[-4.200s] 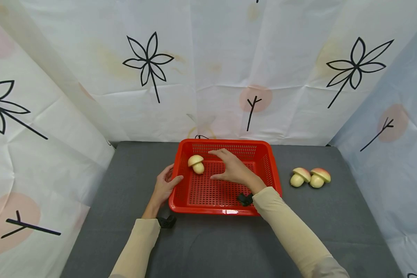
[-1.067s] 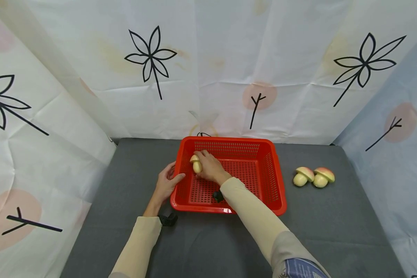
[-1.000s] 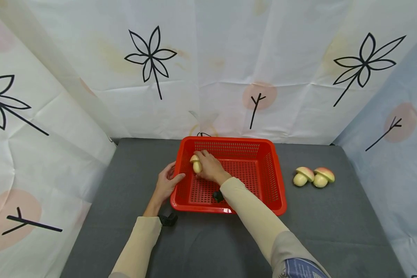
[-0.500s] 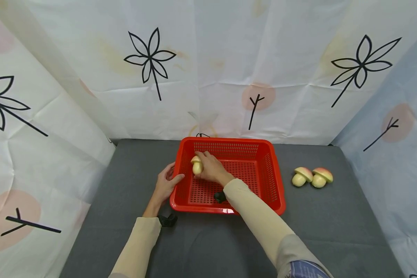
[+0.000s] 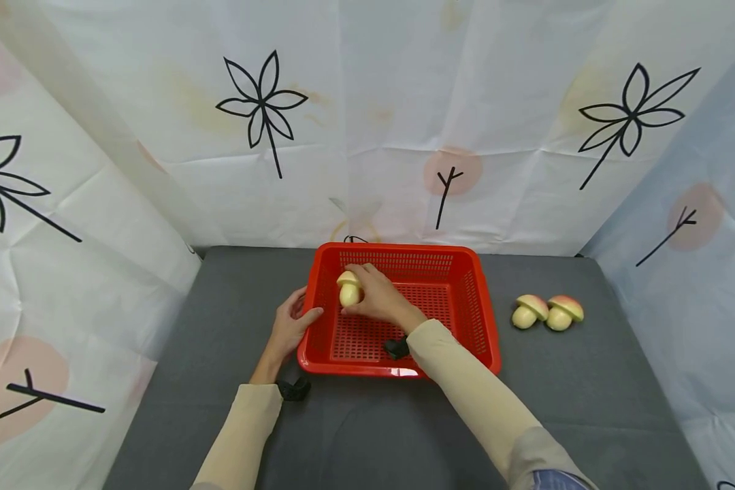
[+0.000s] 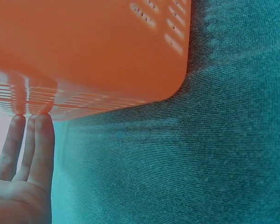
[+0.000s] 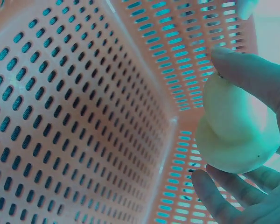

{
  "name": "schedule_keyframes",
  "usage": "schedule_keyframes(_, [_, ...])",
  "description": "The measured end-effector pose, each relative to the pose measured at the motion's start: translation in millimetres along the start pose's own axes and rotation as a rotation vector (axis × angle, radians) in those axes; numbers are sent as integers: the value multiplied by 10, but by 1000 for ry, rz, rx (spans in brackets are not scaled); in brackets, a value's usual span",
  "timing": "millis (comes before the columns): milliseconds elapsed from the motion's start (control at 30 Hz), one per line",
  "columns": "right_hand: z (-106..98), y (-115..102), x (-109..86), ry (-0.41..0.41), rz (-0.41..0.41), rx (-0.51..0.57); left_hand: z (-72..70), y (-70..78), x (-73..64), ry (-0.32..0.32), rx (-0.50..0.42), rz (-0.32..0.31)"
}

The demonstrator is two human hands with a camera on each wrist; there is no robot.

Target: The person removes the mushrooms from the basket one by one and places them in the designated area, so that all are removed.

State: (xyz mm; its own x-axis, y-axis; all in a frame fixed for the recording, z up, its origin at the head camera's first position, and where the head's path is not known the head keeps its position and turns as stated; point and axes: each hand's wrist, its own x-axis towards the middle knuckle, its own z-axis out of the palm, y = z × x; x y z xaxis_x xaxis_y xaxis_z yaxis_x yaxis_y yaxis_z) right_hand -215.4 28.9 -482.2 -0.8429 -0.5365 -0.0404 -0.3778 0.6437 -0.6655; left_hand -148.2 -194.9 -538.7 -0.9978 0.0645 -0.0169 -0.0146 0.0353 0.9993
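Note:
In the head view, my right hand grips a toy mushroom with pale cap and stem, inside the left part of a red perforated basket. The right wrist view has the thumb on one end of the mushroom and the fingers round its other side, with the basket floor beyond. My left hand holds the basket's left side, thumb over the rim. Its fingers reach straight up against the outer wall in the left wrist view.
Two more toy mushrooms, one beside the other, lie on the grey table right of the basket. Behind the table hangs a white cloth with leaf drawings, and cloth also hangs on both sides.
My right hand has moved left from the basket's middle and taken hold of the mushroom there. In the last half second the mushroom has shifted slightly up and right. My left hand stays put.

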Motion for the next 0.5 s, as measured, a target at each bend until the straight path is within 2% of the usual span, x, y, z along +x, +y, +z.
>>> schedule_keyframes(300, [-186, -77, -141, 23, -43, 41, -6, 4, 1, -3, -41, -25])
schedule_keyframes(433, [-276, -91, -201, 46, -66, 45, 30, 157, -47, -11, -32, -29])
schedule_keyframes(500, [-316, -86, -229, 61, -85, 46, 31, 158, -47, -7, -30, -26])
